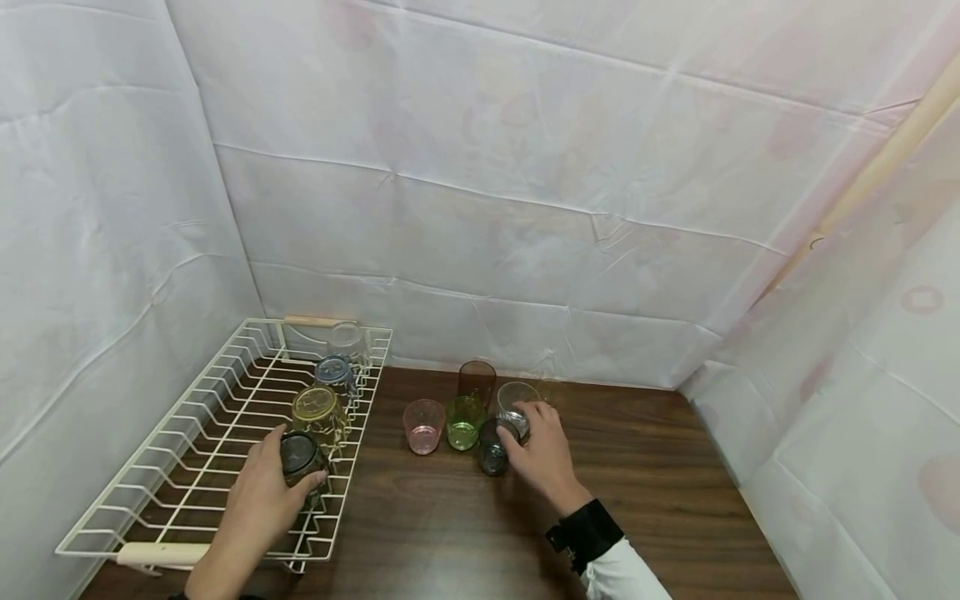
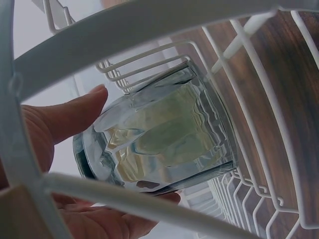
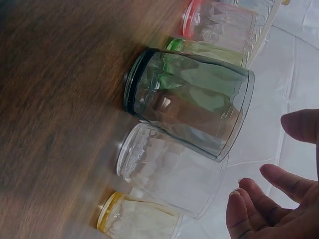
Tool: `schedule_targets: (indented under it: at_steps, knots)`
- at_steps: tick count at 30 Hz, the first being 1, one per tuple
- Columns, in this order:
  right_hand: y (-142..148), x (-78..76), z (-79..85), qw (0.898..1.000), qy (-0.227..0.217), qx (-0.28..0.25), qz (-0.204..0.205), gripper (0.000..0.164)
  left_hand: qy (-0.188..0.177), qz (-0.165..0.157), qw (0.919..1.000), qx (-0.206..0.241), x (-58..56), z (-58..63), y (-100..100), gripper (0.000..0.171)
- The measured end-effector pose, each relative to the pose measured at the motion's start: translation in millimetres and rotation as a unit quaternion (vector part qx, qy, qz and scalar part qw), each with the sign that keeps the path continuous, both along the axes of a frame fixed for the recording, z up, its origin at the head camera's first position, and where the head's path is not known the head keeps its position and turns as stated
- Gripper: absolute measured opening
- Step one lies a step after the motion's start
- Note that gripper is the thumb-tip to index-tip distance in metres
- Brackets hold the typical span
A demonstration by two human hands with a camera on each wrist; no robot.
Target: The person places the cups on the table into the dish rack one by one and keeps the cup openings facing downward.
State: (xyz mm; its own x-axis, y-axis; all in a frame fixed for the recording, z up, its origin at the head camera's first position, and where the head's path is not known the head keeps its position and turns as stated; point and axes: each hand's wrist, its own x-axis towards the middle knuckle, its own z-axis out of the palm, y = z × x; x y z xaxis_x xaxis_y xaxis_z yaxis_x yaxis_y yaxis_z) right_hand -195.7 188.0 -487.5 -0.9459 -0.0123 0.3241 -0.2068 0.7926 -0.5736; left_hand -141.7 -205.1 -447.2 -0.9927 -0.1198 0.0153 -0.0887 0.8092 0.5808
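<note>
My left hand (image 1: 258,492) grips a dark grey-green drinking glass (image 1: 302,457) standing upside down at the right side of a white wire dish rack (image 1: 161,553). In the left wrist view, the thumb and fingers lie on opposite sides of that glass (image 2: 167,132), near its base, and its rim is at the wires. My right hand (image 1: 547,454) hovers by a second dark glass (image 1: 492,458), upright on the table. The right wrist view shows its fingers (image 3: 286,184) spread and apart from this glass (image 3: 194,99), whose mouth faces up.
Behind the held glass, yellow (image 1: 318,417), blue (image 1: 335,377) and clear (image 1: 347,340) glasses stand upside down in the rack. Pink (image 1: 424,433), green (image 1: 466,423), brown (image 1: 477,382) and clear (image 1: 517,398) glasses crowd the second dark one; a yellow-based glass (image 3: 142,216) stands beyond.
</note>
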Motion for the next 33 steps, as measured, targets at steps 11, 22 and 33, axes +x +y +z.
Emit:
schedule_targets:
  at_steps: [11, 22, 33]
  knots:
    - [-12.3, 5.5, -2.5, 0.995, -0.022, 0.087, -0.034, 0.061, 0.001, 0.019, 0.9997, 0.013, 2.9, 1.2, 0.1, 0.105]
    - [-19.6, 1.0, -6.9, 0.984, -0.103, 0.133, -0.052, 0.092, 0.033, 0.045, 0.9979, 0.033, 7.3, -0.4, 2.1, 0.111]
    - [-22.8, 1.0, -6.1, 0.988, -0.108, 0.107, -0.038, 0.078, 0.068, 0.045, 0.9956, 0.048, 9.1, -0.8, 2.5, 0.116]
